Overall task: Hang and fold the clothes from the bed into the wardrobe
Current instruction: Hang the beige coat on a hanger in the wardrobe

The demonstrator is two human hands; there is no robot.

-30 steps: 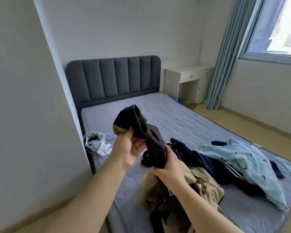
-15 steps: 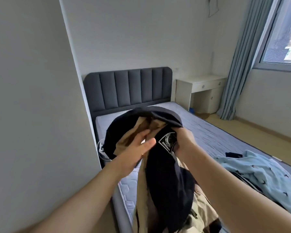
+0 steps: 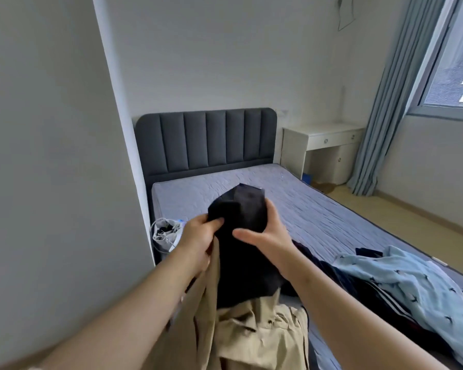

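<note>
Two hands (image 3: 195,244) (image 3: 270,236) bunch limp black-khaki jacket (image 3: 242,217).

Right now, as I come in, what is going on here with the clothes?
A person at the bed holds a black and beige garment up with both hands: the left hand grips its left edge, the right hand its black top. A light blue garment and dark clothes lie on the bed to the right. No wardrobe is in view.

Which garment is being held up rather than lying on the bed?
The black-and-tan garment, gripped by the left hand and right hand; the light blue garment and navy striped garment lie on the mattress.
</note>
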